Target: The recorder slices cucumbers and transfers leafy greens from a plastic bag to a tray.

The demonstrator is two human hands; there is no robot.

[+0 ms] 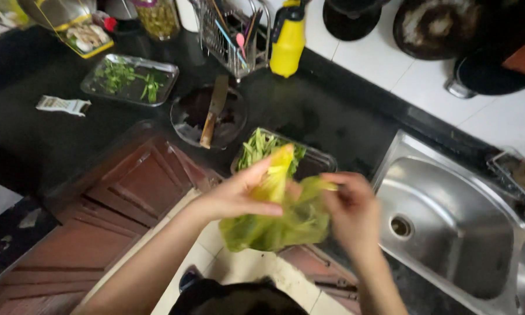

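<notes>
I'm looking straight down at both hands over the edge of the black table [70, 140], and they share one thing: a yellow-green plastic bag [274, 224]. My left hand [236, 195] has its grip closed on the bag's upper edge, thumb across the front and fingers [262, 169] raised behind a bright yellow fold. My right hand [350, 210] pinches the opposite side of the bag's mouth, fingers curled tight on the film. The bag hangs between the two grips and sags below them, over the pale floor tiles [245, 271]. Just beyond the grips, on the table, sits a dark rectangular tray of cut green vegetables [262, 146], partly hidden by the bag's top. Beyond the left hand's grip is a round dark board [195, 116] with a cleaver [214, 108] lying across it, wooden handle pointing towards me. Further out on that side lies a steel tray of leafy greens [128, 79]. Far beyond the grips stand a wire utensil rack [233, 35] and a yellow bottle [287, 41] just beside it. Out past the right hand's grip is the steel sink [449, 233], drain showing.
</notes>
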